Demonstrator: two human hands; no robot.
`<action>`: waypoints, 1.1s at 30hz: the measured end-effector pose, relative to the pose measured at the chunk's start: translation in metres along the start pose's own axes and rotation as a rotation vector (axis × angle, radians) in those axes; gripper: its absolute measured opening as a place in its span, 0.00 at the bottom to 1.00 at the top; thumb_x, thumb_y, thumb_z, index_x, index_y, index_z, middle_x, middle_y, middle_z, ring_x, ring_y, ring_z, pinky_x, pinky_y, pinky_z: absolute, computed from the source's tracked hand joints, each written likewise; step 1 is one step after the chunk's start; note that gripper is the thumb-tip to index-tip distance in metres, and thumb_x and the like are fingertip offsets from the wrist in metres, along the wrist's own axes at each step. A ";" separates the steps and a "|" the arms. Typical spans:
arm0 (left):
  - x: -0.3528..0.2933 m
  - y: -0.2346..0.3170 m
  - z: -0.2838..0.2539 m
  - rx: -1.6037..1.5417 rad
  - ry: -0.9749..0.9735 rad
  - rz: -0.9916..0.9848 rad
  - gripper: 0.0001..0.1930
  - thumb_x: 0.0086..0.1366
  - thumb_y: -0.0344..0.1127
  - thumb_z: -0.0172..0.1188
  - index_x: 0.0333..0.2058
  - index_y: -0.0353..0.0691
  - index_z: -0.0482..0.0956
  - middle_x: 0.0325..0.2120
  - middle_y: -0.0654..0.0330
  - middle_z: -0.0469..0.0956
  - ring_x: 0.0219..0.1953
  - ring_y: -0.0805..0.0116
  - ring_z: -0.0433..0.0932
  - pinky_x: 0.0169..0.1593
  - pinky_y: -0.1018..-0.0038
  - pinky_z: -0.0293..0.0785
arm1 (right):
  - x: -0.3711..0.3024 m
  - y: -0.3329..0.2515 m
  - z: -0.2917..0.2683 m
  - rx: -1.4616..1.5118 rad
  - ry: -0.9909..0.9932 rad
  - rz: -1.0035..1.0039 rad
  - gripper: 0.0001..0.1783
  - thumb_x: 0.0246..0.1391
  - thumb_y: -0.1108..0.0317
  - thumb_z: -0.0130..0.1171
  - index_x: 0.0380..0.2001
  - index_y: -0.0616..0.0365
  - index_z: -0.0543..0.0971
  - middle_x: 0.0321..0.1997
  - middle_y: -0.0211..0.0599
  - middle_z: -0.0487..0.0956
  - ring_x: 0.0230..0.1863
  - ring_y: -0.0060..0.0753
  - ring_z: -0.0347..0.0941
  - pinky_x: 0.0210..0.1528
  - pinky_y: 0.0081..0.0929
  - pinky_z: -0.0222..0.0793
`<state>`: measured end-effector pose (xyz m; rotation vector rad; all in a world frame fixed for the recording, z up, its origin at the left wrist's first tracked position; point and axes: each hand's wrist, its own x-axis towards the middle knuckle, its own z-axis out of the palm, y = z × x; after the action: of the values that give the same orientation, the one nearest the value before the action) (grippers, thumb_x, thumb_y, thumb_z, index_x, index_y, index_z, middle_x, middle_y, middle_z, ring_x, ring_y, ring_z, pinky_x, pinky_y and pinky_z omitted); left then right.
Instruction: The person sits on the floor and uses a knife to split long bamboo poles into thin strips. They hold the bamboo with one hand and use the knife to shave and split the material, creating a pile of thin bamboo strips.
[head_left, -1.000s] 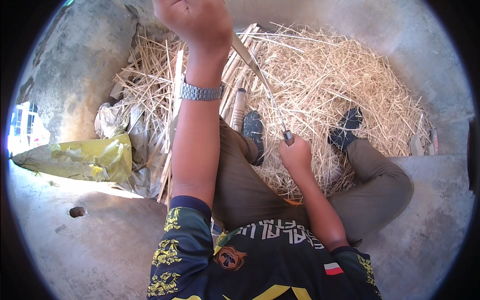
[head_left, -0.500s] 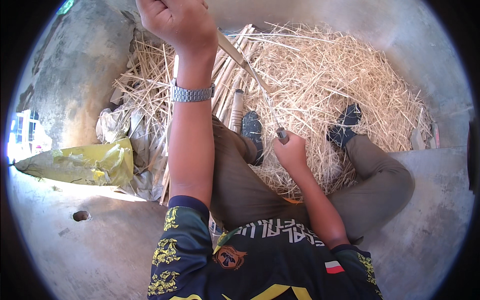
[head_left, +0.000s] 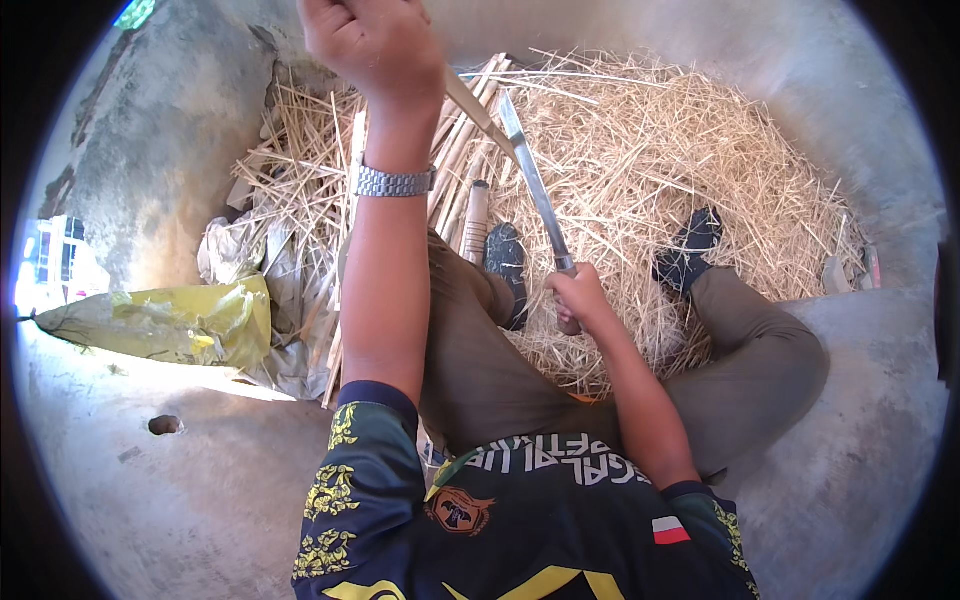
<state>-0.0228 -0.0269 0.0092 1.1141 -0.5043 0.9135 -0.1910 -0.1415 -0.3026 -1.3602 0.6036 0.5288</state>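
Observation:
My left hand [head_left: 378, 48] is raised at the top edge, its fingers closed on a split bamboo strip [head_left: 478, 112] that slants down to the right. My right hand [head_left: 582, 300] grips the dark handle of a long knife [head_left: 541, 200] between my legs. The blade points up and away, its broad side showing. Beside the knife's upper blade lies the lower end of the strip; whether they touch I cannot tell. Part of the left hand is cut off by the picture's edge.
Pale shavings [head_left: 650, 150] cover the floor around my feet. Bamboo strips [head_left: 300, 160] lie at the left, near a short bamboo tube [head_left: 475, 220] by my left foot. A yellow sack [head_left: 200, 325] hangs over the grey wall [head_left: 850, 120] at the left.
The knife has turned from nearly edge-on to broadside, and its handle has tipped toward me. My left hand has shifted slightly right and down with the bamboo strip.

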 end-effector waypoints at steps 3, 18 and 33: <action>0.004 -0.009 -0.005 -0.024 -0.007 0.018 0.18 0.78 0.49 0.45 0.33 0.43 0.67 0.16 0.74 0.58 0.13 0.85 0.56 0.16 0.83 0.53 | -0.008 0.008 0.024 -0.144 0.249 -0.466 0.09 0.54 0.66 0.62 0.29 0.63 0.82 0.19 0.33 0.77 0.21 0.27 0.73 0.28 0.29 0.69; 0.011 -0.008 -0.015 0.003 -0.091 0.054 0.20 0.77 0.52 0.46 0.33 0.40 0.64 0.18 0.66 0.62 0.14 0.78 0.63 0.15 0.78 0.61 | -0.037 -0.026 0.032 -0.415 0.427 -0.519 0.13 0.49 0.64 0.61 0.27 0.66 0.81 0.22 0.49 0.81 0.23 0.49 0.78 0.31 0.39 0.71; -0.003 -0.007 -0.013 -0.025 -0.128 0.028 0.20 0.77 0.52 0.46 0.33 0.40 0.64 0.15 0.69 0.59 0.13 0.81 0.60 0.16 0.79 0.56 | 0.005 0.016 0.020 -0.404 0.484 -0.434 0.14 0.48 0.62 0.61 0.25 0.67 0.79 0.23 0.51 0.81 0.23 0.52 0.76 0.30 0.41 0.70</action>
<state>-0.0196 -0.0168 -0.0023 1.1501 -0.6360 0.8612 -0.1966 -0.1191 -0.3155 -1.9661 0.5800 -0.0472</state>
